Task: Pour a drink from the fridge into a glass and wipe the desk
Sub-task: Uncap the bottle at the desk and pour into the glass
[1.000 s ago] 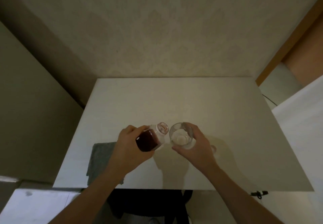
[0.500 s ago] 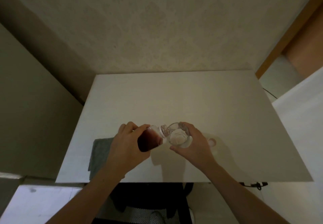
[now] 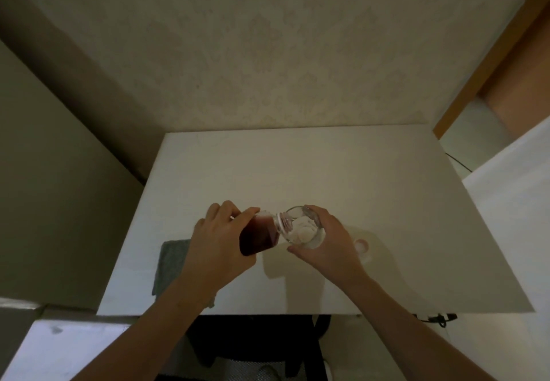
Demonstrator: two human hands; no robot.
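While tilted, squarish bottle [image 3: 258, 235] against round glass [image 3: 303, 229].

The far half of the counter [image 3: 297, 166] lies bare from the left edge to the right edge, and a hand could pass freely there up to the wall behind the far edge. Toward the near edge the middle is taken: the left hand [image 3: 220, 240] with the tilted bottle [image 3: 259, 234] meets the right hand [image 3: 327, 240] around the glass [image 3: 303, 229], their forearms crossing the near edge. A grey cloth [image 3: 171, 261] covers the near left corner, a small cap [image 3: 361, 245] lies just right of the right hand, and from there to the right edge the surface is open.
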